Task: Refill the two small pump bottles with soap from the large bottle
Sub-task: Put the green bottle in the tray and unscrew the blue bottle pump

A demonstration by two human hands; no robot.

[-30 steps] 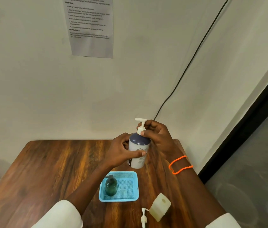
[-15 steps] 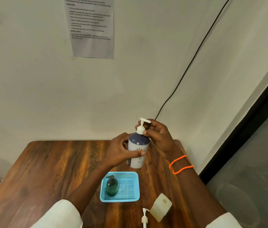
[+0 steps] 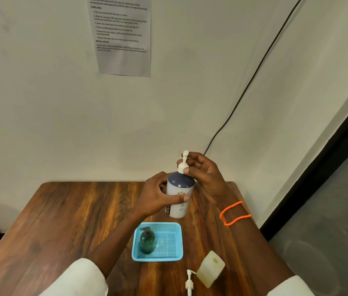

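Loose pump head [image 3: 190, 282]: laid flat on the desk [image 3: 62, 221], nearest the viewer, just in front of the blue tray [image 3: 158, 258].
Pale open bottle [image 3: 210, 268]: tipped on the desk, just right of the tray, mouth seen uncapped.
Green pump bottle [image 3: 147, 242]: stood upright in the tray's left half, pump fitted.
Large bottle [image 3: 180, 196]: held upright just beyond the tray, long axis vertical.
Left hand [image 3: 158, 198]: fingers wrapped round the bottle's body.
Right hand [image 3: 203, 174]: fingers pinched on the pump collar [image 3: 182, 167], directly atop the axis; unscrewing is judged under way.
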